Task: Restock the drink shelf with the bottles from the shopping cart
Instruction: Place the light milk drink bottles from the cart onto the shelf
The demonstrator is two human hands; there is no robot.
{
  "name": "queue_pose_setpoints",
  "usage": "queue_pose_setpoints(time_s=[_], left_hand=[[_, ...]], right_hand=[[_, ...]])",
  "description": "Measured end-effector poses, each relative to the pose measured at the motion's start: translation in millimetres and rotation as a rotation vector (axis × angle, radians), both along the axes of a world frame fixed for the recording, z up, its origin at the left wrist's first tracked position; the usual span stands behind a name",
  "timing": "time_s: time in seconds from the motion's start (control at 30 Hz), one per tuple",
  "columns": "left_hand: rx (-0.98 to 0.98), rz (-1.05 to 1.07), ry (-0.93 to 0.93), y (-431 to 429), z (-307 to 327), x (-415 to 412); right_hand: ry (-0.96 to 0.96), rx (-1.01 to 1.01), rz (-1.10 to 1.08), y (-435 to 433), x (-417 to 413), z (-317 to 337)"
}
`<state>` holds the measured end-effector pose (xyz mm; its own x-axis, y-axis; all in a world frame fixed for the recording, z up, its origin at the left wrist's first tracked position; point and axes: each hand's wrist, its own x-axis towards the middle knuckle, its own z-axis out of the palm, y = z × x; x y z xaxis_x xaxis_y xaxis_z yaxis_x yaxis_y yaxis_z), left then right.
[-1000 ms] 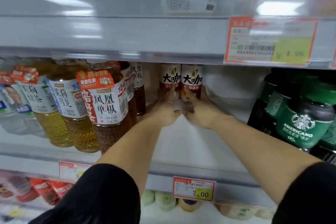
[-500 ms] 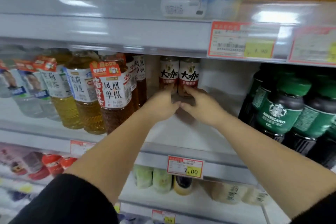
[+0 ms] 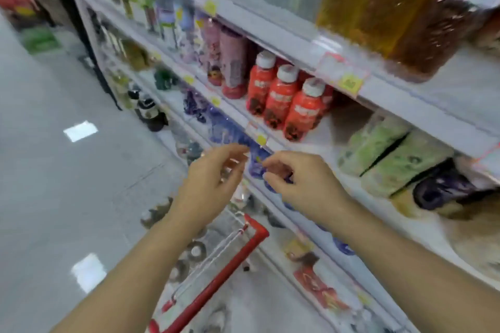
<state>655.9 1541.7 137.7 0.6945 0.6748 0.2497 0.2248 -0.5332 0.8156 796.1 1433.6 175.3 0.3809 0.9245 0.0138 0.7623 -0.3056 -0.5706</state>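
L hand & R hand in mid-air, fingers loosely curled, nothing held, close together but apart. Just below: shopping cart w/ red rim, bottles inside, blurred. Drink shelf along the right; red bottles on it, beyond the hands.

My left grip and right grip hang side by side, loosely curled and holding nothing, before the shelf. Above them stand red bottles with white caps. Below sits the red-rimmed cart, bottle tops showing inside.
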Motion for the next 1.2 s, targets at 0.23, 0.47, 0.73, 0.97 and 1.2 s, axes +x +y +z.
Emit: queue_pose_setpoints(time_s=[0.23,0.47,0.73,0.97,1.2], left_hand=[[-0.261,0.356,0.442,26,-158,-142],[-0.44,0.439,0.657,21,-283,-210],[-0.476,0.484,0.597,13,-339,-213],[-0.082,0.351,0.672,24,-342,-194],[-0.421,0.031,1.025,55,-378,-139]], right_hand=[[0.112,-0.426,0.166,86,-70,-173],[0.093,-0.722,0.311,132,-114,-329],[0.074,-0.88,0.4,135,-128,-470],[0.081,-0.717,0.271,144,-135,-426],[0.182,-0.516,0.135,117,-95,-347]])
